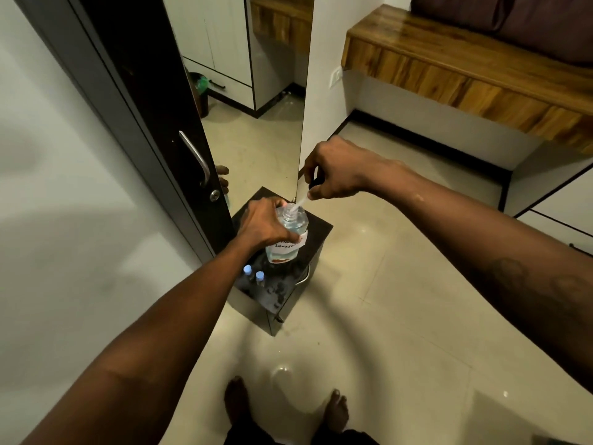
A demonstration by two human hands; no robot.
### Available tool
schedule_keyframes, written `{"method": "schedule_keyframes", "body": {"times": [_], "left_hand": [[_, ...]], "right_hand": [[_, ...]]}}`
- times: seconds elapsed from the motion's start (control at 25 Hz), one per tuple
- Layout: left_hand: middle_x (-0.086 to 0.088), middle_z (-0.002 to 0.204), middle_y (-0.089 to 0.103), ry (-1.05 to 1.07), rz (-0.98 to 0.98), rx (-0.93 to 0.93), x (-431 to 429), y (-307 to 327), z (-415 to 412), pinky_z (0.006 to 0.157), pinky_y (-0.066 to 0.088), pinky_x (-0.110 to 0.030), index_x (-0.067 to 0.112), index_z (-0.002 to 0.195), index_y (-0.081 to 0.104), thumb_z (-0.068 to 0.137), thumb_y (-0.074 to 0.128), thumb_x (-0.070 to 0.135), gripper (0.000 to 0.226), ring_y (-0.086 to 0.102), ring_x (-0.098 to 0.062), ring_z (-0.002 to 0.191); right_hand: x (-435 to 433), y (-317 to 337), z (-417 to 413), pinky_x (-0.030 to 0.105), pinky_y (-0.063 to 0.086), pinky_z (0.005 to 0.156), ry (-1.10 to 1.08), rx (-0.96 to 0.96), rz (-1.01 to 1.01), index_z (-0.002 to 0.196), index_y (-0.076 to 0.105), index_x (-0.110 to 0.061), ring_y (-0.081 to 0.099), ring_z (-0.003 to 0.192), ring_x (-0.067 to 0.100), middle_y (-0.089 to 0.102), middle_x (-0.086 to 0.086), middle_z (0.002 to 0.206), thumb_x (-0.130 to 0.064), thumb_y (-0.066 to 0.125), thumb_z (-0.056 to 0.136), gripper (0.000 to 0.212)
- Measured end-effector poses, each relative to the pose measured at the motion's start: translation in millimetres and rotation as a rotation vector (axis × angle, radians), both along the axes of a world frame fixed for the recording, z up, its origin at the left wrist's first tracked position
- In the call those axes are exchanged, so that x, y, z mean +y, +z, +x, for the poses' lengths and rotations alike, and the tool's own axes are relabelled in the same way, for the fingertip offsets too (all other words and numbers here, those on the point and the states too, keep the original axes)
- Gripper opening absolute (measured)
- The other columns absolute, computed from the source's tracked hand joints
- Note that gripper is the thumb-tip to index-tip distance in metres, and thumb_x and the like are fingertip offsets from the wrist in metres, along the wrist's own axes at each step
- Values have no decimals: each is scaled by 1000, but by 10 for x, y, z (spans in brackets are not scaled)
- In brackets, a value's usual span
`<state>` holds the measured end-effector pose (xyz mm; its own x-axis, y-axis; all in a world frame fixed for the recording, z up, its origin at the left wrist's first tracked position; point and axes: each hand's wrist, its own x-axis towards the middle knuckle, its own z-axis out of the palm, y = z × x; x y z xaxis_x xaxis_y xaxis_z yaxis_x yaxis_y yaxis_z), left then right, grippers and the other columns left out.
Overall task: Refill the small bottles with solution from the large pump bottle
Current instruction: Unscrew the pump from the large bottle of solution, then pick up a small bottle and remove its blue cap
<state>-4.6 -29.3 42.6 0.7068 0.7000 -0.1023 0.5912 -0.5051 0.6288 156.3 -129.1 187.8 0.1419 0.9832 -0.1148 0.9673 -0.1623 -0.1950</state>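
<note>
- At the far left I see a dark door (134, 101) with a metal handle (195, 157), and a tall mirror (256, 91) just beside it.
- My left hand (260, 224) is wrapped around the upper part of the large bottle (287, 240); its fingers (288, 237) are closed tight on the neck and shoulder, thumb side hidden from me.
- The large bottle stands upright on the small dark table (288, 284), near its back half. It is clear, holds a pale liquid, and carries a white handwritten label (287, 247). Its mouth is open.
- Two small bottles (255, 277) with light blue caps stand side by side near the front left edge of the table, apart from the large bottle.
- My right hand (333, 173) is raised just above the bottle mouth, fingers pinched shut on the pump head (316, 183); the clear dip tube (300, 202) slants down from it into the opening.
- At the right, a wooden ledge (449, 62) runs along the wall above the tiled floor (401, 300).
- My bare feet (335, 409) show at the bottom edge.
</note>
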Motion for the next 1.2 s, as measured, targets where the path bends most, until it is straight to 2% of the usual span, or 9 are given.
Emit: {"method": "schedule_keyframes", "body": {"times": [0.24, 0.4, 0.52, 0.6, 0.76, 0.88, 1.0, 1.08, 1.2], "left_hand": [[3, 96, 72, 36, -51, -11, 199, -237, -110, 79, 62, -35, 18, 107, 69, 41, 97, 44, 76, 68, -14, 86], [0, 96, 73, 70, -48, -30, 333, -361, -107, 82, 61, -34, 16, 106, 67, 45, 98, 40, 73, 69, -17, 87], [-1, 101, 72, 44, -3, -1, 352, -426, -39, 86, 57, -31, 15, 112, 64, 55, 96, 40, 71, 69, -18, 91], [-1, 101, 72, 28, 29, 36, 375, -519, 37, 87, 55, -30, 14, 115, 61, 61, 92, 45, 70, 69, -18, 93], [2, 101, 68, 54, 29, 81, 415, -789, 185, 76, 46, -20, 15, 119, 56, 68, 87, 49, 69, 67, -17, 93], [-1, 105, 67, 88, 56, 120, 424, -1004, 298, 80, 50, -25, 15, 123, 54, 70, 85, 52, 72, 66, -19, 97], [-4, 111, 66, 108, 93, 133, 427, -1192, 345, 88, 52, -31, 13, 125, 53, 74, 82, 53, 71, 65, -21, 103], [-5, 115, 65, 95, 128, 136, 429, -1284, 340, 90, 50, -31, 13, 126, 52, 77, 80, 53, 70, 64, -23, 106], [-4, 118, 64, 86, 120, 176, 440, -1407, 359, 88, 48, -28, 15, 127, 50, 79, 78, 54, 68, 63, -22, 109]], "right_hand": [[-150, 288, 76, 26, 60, 74, -256, 184, 86, 100, 76, -14, 69, 84, 7, 72, -4, 92, -25, 82, 83, 21], [-442, 130, 348, 28, 63, 66, -505, 388, 150, 101, 74, -10, 74, 75, 17, 75, 5, 87, -18, 81, 85, 19], [-580, -393, 425, 34, 65, 67, -761, 625, 223, 95, 73, -6, 77, 72, 21, 77, 11, 81, -11, 86, 81, 20], [-566, -889, 385, 31, 61, 57, -925, 680, 210, 90, 72, -6, 76, 65, 24, 77, 15, 75, -9, 87, 77, 20], [-420, -1993, 131, 30, 58, 48, -1181, 800, 179, 84, 70, 1, 71, 50, 25, 76, 24, 75, -8, 90, 72, 25], [-214, -2751, -68, 34, 62, 53, -1311, 877, 161, 85, 73, -5, 76, 58, 23, 78, 15, 80, -18, 94, 65, 31], [2, -3302, -216, 37, 64, 76, -1322, 819, 127, 80, 72, -19, 76, 76, 20, 75, -2, 80, -34, 93, 64, 30], [115, -3542, -285, 36, 61, 84, -1302, 789, 118, 83, 72, -18, 73, 84, 21, 73, -2, 83, -35, 91, 70, 29], [239, -3812, -330, 42, 63, 85, -1281, 754, 94, 92, 73, -14, 72, 88, 27, 74, 4, 90, -40, 92, 68, 40]]}}
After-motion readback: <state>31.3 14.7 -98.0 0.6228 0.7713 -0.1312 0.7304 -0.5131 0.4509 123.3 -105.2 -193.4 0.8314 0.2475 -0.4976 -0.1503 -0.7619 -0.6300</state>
